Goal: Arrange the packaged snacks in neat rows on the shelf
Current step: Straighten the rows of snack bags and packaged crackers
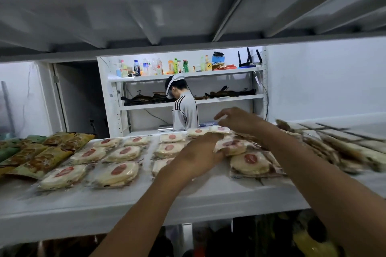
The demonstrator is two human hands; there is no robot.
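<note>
A: Fingers (pixel 212 137), left hand (pixel 198 152)?
B: Snack packet (pixel 235 145) is being gripped, just right of them, on shelf (pixel 219 191).
A: Right hand (pixel 238 120)?
B: Being held just behind; grip cannot be told.

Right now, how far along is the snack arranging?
Done: six round cake packs sit in neat rows on the left of the shelf. In hand: the left hand grips a tilted pack; the right hand hovers behind it. Left: the jumbled long packs on the right.

On the shelf (pixel 104 204), snack packs (pixel 123 153) lie between pouches (pixel 39 158) left and seemingly stacked packets (pixel 344 152) right.
</note>
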